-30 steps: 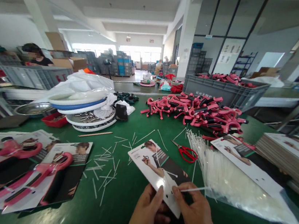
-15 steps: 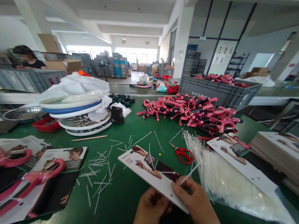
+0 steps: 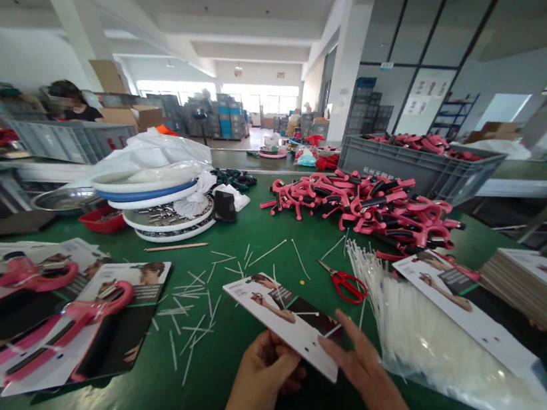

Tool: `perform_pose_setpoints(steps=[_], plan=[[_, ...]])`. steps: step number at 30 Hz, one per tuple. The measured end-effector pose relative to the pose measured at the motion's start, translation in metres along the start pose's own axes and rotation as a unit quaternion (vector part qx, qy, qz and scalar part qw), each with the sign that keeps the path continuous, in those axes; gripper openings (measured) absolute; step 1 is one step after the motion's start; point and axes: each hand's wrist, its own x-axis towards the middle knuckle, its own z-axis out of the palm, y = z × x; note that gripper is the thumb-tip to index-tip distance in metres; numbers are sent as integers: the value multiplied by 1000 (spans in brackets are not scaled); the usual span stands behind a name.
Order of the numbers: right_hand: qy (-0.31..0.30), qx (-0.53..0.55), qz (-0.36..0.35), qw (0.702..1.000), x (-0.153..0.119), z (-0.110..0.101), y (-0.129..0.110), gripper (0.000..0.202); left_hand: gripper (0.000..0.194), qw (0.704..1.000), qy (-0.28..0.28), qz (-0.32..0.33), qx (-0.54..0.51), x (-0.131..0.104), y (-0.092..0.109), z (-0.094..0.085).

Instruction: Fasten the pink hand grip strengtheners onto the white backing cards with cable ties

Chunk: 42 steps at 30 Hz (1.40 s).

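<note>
My left hand grips a printed backing card by its near edge, thumb on top. White cable ties stick up from the card's holes. My right hand is open at the card's right end, fingers spread; whether a fingertip touches the card I cannot tell. Beyond it lie red-handled scissors. A clear bag of cable ties rests to the right, with another printed card on top. At the left, pink hand tools are tied onto cards.
A heap of pink and black tools spreads across the green table, before a grey crate of more. Cut tie ends are scattered left of the card. Stacked cards stand right. A person is at the far left.
My right hand has let go of the card and drawn back to the right with fingers spread. My left hand still holds the card. The camera view has shifted slightly left.
</note>
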Motion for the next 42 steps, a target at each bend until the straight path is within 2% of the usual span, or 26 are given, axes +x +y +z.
perform_pose_setpoints(steps=[1,3,5,7,9,11,15,18,22,26,30,38,42], plan=[[-16,-33,-28,999,0,3,0,63,45,1000,-8,-1,6,1,0,-2],[-4,-57,-48,997,3,12,1,49,43,1000,-29,-3,10,2,1,-6],[44,-45,-43,997,7,19,2,34,39,999,-49,7,6,2,0,-9],[91,-14,-36,995,12,23,0,28,34,997,-73,39,7,1,0,-11],[127,19,-12,992,15,23,-4,25,28,989,-112,89,22,-1,1,-10],[136,49,29,989,19,19,-9,22,23,978,-139,141,60,-3,4,-7],[128,104,107,980,27,9,-19,23,14,956,-116,227,142,-1,10,3],[133,154,162,966,32,5,-22,31,17,953,-115,258,113,3,11,11],[127,213,221,943,34,8,-21,37,24,961,-151,225,50,7,9,19],[139,212,230,939,33,13,-22,38,24,972,-157,176,16,8,8,20],[165,192,225,941,32,15,-24,35,27,978,-162,126,36,9,8,15],[159,114,161,967,30,14,-28,31,32,986,-144,78,9,9,11,12],[181,51,80,979,29,16,-29,23,30,987,-139,86,-4,4,14,13]])
